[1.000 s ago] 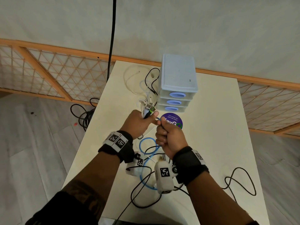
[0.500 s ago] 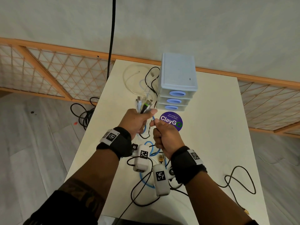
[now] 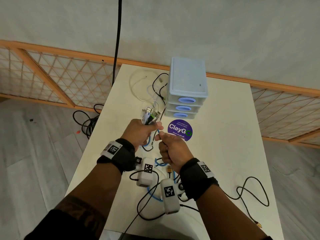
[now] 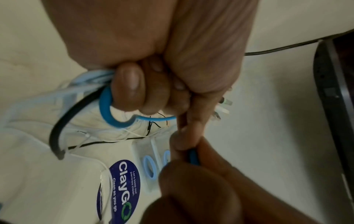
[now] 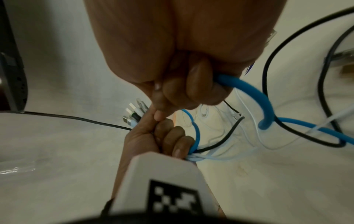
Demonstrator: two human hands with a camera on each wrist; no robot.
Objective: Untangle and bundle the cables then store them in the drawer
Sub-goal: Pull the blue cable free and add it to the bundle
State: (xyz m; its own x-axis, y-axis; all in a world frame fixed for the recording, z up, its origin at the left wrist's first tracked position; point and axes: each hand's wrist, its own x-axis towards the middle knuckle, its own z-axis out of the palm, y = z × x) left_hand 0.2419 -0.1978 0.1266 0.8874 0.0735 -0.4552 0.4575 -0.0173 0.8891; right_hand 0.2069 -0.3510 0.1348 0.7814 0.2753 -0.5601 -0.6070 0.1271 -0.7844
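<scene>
Beside drawer unit (image 3: 187, 87): left hand (image 3: 138, 131) fists the cable ends (image 3: 149, 116).
Nearer: right hand (image 3: 173, 149) pinches the blue cable (image 5: 247, 89).
Risk: pulling likely cinches tangled loops.
Drawers: shut.

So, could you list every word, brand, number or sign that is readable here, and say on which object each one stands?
"ClayGO", on the round purple sticker on the table.
"Let's keep our pantries clean", small line above it, same sticker.
"Clean as you go", line below it, same sticker.
Black-and-white square code tags on the wrist cameras and wristbands: patterns only, no words.
Small dark mark on the drawer unit top: too small to read.
</scene>
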